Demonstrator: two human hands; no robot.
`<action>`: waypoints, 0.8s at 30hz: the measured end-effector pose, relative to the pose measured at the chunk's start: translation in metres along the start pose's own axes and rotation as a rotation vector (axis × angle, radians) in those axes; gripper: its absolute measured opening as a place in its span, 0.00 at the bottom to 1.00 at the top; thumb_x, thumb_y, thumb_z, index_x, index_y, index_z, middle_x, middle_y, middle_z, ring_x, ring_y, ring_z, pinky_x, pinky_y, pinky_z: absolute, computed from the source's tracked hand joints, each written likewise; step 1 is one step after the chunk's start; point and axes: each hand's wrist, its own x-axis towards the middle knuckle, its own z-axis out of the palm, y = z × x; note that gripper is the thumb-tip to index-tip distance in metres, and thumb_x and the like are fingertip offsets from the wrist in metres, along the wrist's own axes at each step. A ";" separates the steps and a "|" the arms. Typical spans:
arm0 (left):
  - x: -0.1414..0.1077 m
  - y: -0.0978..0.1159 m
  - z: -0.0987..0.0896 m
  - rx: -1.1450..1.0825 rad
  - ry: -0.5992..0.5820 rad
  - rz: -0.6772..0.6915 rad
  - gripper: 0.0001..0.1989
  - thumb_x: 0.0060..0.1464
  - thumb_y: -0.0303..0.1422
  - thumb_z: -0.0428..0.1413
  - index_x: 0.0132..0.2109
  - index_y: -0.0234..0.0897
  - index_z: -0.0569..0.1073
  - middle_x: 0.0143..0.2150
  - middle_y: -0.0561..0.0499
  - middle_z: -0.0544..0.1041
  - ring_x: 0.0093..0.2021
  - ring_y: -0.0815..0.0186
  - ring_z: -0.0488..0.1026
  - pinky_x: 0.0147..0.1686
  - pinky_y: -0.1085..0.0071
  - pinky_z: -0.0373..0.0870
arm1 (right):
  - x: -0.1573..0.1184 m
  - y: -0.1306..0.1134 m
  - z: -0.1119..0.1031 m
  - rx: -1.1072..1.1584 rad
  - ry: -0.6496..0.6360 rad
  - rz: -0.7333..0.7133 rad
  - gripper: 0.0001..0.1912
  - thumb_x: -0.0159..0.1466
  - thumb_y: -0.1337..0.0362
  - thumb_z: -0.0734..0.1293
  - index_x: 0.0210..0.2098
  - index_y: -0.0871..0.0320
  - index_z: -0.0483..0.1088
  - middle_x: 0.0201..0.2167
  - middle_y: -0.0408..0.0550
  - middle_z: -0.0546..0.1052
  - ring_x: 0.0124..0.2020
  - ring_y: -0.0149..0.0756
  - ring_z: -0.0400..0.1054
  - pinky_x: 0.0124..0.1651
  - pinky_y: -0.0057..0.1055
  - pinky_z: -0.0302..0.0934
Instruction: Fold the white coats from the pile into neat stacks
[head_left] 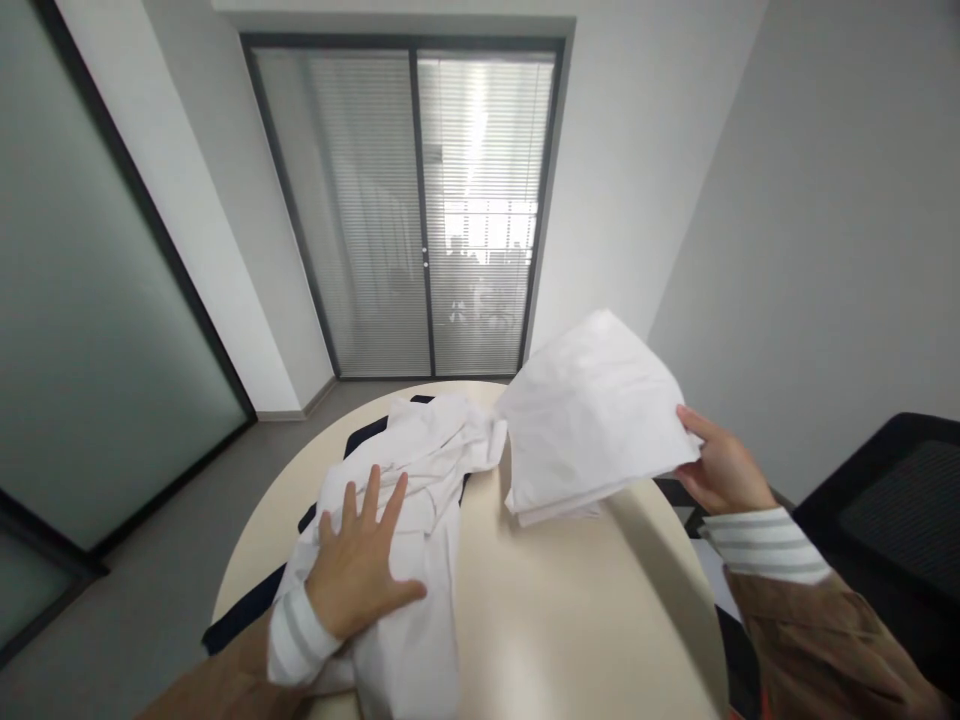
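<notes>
Spread flat with its fingers apart, my left hand rests on a rumpled white garment lying along the left side of the table. Dark navy cloth shows from under that garment at its left and far edges. My right hand pinches the right edge of a folded white cloth, thumb on top. That cloth is raised and tilted over the far right of the table, its left side close to the garment. Whether the two touch is hard to tell.
The round cream table has its curved far edge near a glass door with blinds. A black mesh chair stands at the right. A frosted glass panel runs along the left.
</notes>
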 end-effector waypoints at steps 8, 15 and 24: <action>0.020 -0.058 -0.050 -0.244 0.219 0.090 0.27 0.53 0.32 0.48 0.61 0.35 0.68 0.57 0.42 0.76 0.55 0.54 0.74 0.57 0.59 0.68 | -0.008 0.082 -0.012 -0.912 -0.028 -0.231 0.21 0.55 0.53 0.69 0.44 0.60 0.73 0.44 0.59 0.78 0.47 0.50 0.72 0.54 0.49 0.64; 0.019 -0.069 -0.086 0.000 -0.078 0.223 0.18 0.51 0.37 0.55 0.48 0.39 0.76 0.54 0.44 0.77 0.56 0.50 0.71 0.59 0.54 0.62 | -0.082 0.104 0.091 -1.170 -0.644 -0.436 0.39 0.53 0.42 0.72 0.58 0.57 0.69 0.62 0.60 0.67 0.65 0.57 0.57 0.66 0.52 0.52; -0.021 0.015 -0.035 -0.297 -0.043 0.180 0.23 0.58 0.41 0.54 0.58 0.40 0.72 0.56 0.42 0.76 0.55 0.51 0.72 0.57 0.55 0.65 | -0.083 0.084 0.098 -0.821 -0.355 -0.249 0.22 0.70 0.48 0.53 0.41 0.56 0.70 0.27 0.46 0.75 0.32 0.41 0.70 0.42 0.37 0.65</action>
